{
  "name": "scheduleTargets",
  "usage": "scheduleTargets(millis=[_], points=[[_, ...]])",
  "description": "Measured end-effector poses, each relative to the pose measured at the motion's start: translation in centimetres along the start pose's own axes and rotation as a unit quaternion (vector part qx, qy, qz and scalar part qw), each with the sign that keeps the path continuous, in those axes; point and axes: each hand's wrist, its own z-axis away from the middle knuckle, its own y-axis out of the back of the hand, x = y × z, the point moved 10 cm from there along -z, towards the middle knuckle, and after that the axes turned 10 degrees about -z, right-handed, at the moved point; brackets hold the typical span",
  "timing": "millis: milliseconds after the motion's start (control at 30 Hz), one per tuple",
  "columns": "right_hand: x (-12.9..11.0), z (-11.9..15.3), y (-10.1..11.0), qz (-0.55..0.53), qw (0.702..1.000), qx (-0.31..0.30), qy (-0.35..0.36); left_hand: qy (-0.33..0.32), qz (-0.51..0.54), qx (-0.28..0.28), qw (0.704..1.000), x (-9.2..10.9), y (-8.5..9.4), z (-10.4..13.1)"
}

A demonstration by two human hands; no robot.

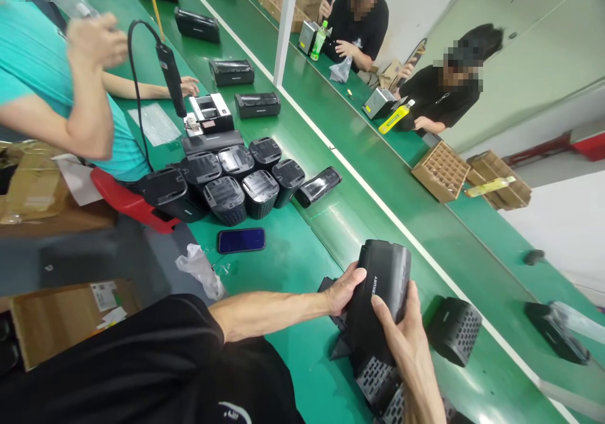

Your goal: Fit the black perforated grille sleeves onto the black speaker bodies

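Both hands grip a black plastic housing (pixel 384 285) with rounded edges and pale lettering, only partly readable, held tilted above the green bench. My left hand (pixel 347 290) is closed on its left side, thumb along the edge. On the lower right, my right hand (pixel 401 326) wraps round it with the thumb across the lettered face. Beneath the hands lie more black housings with perforated grilles (pixel 375 380), partly hidden by the held one. Another grille-ended housing (pixel 454 331) sits to the right on the green line.
Several black housings (pixel 224 198) stand grouped left of centre, near a phone (pixel 241 240) and a crumpled plastic bag (pixel 201 271). A co-worker in turquoise (pixel 38 77) works by a hanging power screwdriver (pixel 170 77) and a white fixture (pixel 210 114). Two people sit across, near a divided carton (pixel 442 171).
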Motion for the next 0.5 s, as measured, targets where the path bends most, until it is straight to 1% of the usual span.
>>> scheduleTargets(millis=[100, 233, 367, 500], points=[[-0.2, 0.0, 0.0, -0.016, 1.0, -0.016, -0.011, 0.015, 0.022, -0.008, 1.0, -0.5, 0.0, -0.4], [-0.6, 0.1, 0.4, -0.042, 0.998, -0.008, -0.039, 0.03, 0.038, -0.001, 0.999, -1.1, 0.2, -0.8], [-1.9, 0.0, 0.3, -0.032, 0.999, -0.002, -0.008, 0.033, 0.006, 0.027, 0.999, -0.9, 0.3, -0.7], [-1.6, -0.3, 0.2, -0.022, 1.0, -0.007, 0.005, 0.037, -0.024, 0.032, 0.999, -0.6, 0.4, -0.6]])
